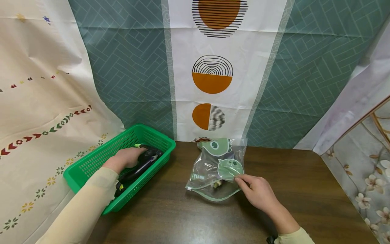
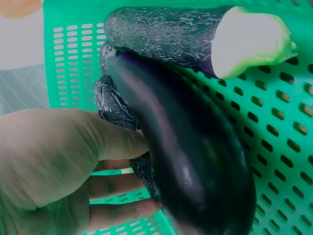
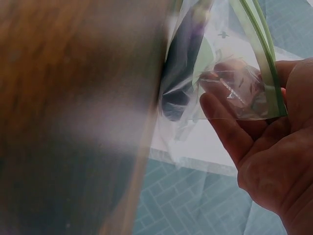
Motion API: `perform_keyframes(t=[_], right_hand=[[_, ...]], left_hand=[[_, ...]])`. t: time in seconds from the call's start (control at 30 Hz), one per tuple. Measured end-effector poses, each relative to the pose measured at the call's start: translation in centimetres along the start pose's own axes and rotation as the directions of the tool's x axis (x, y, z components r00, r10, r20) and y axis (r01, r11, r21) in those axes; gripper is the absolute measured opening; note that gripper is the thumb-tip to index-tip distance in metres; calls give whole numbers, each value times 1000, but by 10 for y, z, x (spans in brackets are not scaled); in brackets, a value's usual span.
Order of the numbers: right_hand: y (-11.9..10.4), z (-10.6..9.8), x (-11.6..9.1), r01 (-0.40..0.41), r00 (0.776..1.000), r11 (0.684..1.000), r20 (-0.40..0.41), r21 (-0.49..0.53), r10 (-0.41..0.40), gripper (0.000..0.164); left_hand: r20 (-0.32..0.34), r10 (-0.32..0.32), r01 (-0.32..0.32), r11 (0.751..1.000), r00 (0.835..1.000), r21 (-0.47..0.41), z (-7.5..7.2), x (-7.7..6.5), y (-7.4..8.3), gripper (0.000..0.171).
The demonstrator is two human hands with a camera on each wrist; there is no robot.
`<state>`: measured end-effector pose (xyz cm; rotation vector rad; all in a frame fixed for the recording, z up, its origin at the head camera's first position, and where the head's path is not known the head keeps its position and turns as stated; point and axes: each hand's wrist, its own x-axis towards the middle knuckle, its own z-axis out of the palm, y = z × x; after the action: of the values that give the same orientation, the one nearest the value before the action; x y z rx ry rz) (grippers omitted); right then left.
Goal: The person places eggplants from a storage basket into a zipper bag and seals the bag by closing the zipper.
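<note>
Dark eggplants in the green basket [image 1: 100, 157], left of centre in the frame. Glossy eggplant [image 2: 186, 147] mid-frame in the left wrist view: probably firm, moderate weight, skin slick, bruises if squeezed; best taken round the middle, thumb one side, fingers the other. Wrinkled eggplant [image 2: 161, 34] above it, pale green cap at its right end; likely softer and less slippery, cap a decent hold. Left grip [image 1: 129, 157] down in the basket, thumb touching glossy eggplant, fingers going behind; can't tell if clamped or just resting. Right grip [image 1: 259, 193], right of centre low, pinches the zip bag [image 1: 207, 166] near its mouth edge. Bag light, floppy, likely to slide or fold; hold by the zip strip. Bagged eggplant [image 3: 181, 83] shows through the film.

Desk [image 1: 170, 217]: brown wood grain, shiny lower centre. Room: green-and-white patterned cloth [image 1: 204, 44] behind, cream embroidered-look cloth [image 1: 36, 84] at left, floral panel [image 1: 365, 189] lower right
</note>
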<state>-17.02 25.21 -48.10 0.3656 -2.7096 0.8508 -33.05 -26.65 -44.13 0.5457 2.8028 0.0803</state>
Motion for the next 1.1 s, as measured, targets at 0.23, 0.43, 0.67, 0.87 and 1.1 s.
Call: perform_keyframes(t=[0.23, 0.43, 0.67, 0.87, 1.1], right_hand=[[0, 1, 0, 11, 1000, 1000, -13, 0, -11, 19], [1, 3, 0, 5, 1000, 1000, -7, 4, -5, 18], [2, 2, 0, -2, 1000, 1000, 6, 5, 2, 19], [2, 2, 0, -16, 1000, 1000, 15, 11, 16, 20], [0, 1, 0, -11, 1000, 1000, 15, 5, 11, 20]], left_hand=[[8, -3, 3, 999, 1000, -37, -3, -5, -1, 64], [-10, -9, 8, 995, 1000, -100, -4, -5, -4, 68], [-53, 22, -30, 987, 998, -157, -6, -8, -8, 69], [-108, 32, -59, 967, 994, -250, -10, -10, -14, 67], [-121, 30, -68, 945, 992, -320, -18, -15, -20, 70]])
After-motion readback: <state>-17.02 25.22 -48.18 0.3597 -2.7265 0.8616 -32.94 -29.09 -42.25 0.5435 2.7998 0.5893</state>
